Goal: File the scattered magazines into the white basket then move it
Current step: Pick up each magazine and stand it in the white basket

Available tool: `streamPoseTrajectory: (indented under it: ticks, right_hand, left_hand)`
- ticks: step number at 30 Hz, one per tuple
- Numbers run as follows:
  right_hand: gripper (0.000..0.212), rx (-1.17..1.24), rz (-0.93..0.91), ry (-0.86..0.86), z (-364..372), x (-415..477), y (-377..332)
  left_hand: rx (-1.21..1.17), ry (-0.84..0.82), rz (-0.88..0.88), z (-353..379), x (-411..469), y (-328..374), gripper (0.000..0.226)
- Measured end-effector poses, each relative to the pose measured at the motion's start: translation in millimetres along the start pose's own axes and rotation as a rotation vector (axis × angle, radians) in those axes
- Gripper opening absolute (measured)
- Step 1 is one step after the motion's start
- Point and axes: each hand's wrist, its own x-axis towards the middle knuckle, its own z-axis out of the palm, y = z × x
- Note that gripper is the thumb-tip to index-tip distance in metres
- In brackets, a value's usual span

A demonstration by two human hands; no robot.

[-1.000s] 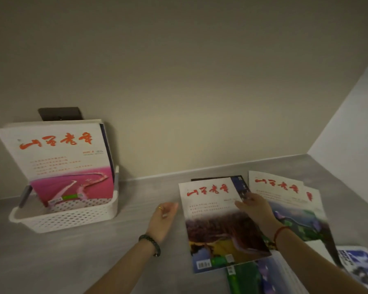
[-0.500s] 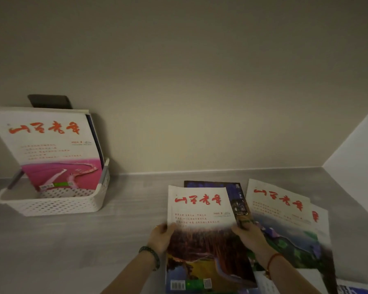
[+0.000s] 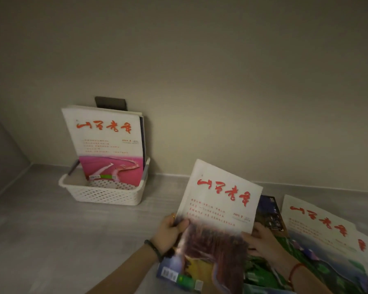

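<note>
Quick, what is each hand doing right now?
Left hand: closed on the left edge of the white red-titled magazine.
Right hand: holding the same magazine's right edge.

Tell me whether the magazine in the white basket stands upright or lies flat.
Upright, tilted slightly back. The pink-cover magazine stands on its bottom edge inside the white basket, its top rising well above the rim toward the wall.

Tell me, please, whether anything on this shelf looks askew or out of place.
Yes: magazines lie overlapping at the right, unfiled. Those in the basket lean back against the wall. The lifted magazine tilts between the left hand and right hand.
</note>
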Motion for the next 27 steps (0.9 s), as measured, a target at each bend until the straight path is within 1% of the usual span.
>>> streamPoseTrajectory:
  ticks: [3,6,9,13,16,19,21,23,25,27]
  right_hand:
    - [0.03,-0.078,-0.162,-0.006,32,-6,-34]
    - [0.033,-0.144,-0.339,0.003,72,-11,-80]
    - [0.037,-0.235,-0.599,0.06,115,-14,-133]
    - [0.033,-0.122,-0.796,0.077,177,-15,-203]
    - [0.028,-0.06,-0.837,0.098,212,-7,-241]
    - [0.015,-0.058,-0.856,0.167,238,5,-261]
    - [0.015,-0.063,-0.842,0.202,251,14,-265]
    - [0.014,-0.068,-0.806,0.236,260,25,-263]
    - [0.009,-0.088,-0.764,0.268,269,38,-257]
    - [0.011,-0.114,-0.717,0.305,277,50,-249]
  left_hand:
    - [-0.011,0.032,0.048,-45,-14,23,0.018]
    - [0.026,0.126,0.087,-97,-23,43,0.016]
    - [0.065,0.205,0.141,-151,-24,72,0.02]
    - [0.17,0.303,0.215,-226,-20,121,0.03]
    - [0.207,0.385,0.267,-270,-10,148,0.025]
    - [0.264,0.472,0.249,-300,3,162,0.026]
    - [0.276,0.519,0.207,-314,13,159,0.028]
    - [0.23,0.549,0.161,-322,24,149,0.028]
    - [0.181,0.564,0.122,-326,35,135,0.027]
    - [0.145,0.561,0.1,-330,46,120,0.024]
